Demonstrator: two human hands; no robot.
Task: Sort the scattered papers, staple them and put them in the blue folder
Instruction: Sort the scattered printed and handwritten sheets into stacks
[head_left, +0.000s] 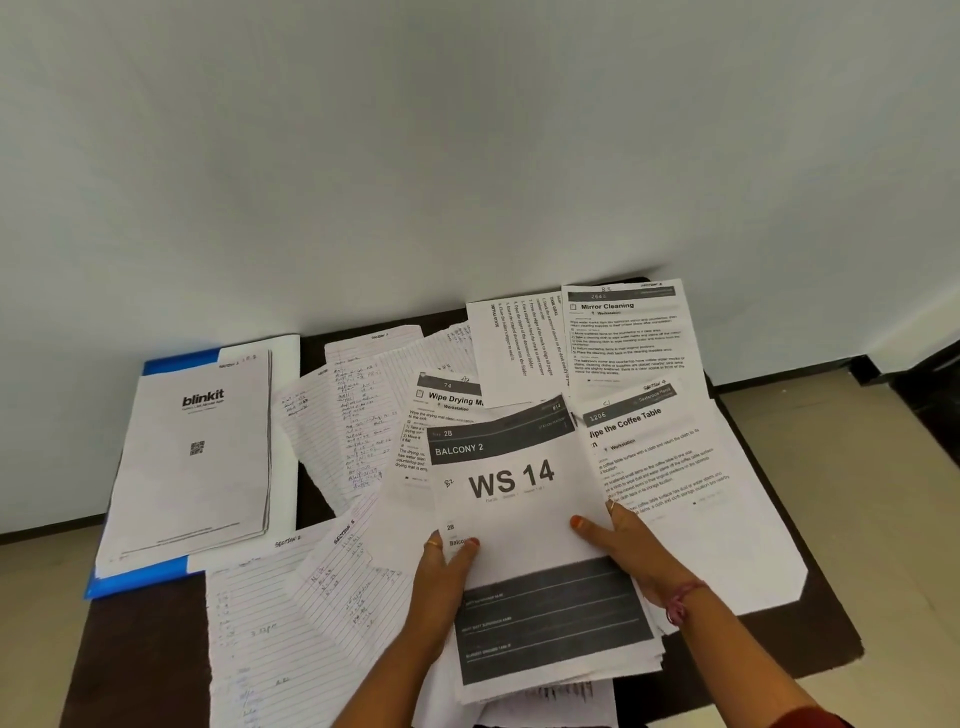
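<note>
While left hand and right hand grip the WS 14 sheet stack, blue folder lies left.

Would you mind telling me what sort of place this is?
Probably a room in a home or small office: a dark table of papers against a plain wall, over tiled floor.

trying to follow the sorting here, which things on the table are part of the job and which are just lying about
Part of the job:
- WS 14 stack, held by the left hand and right hand
- scattered printed sheets
- lined handwritten pages
- blinkit stack
- blue folder

Just lying about:
- nothing visible; no stapler in view
</note>
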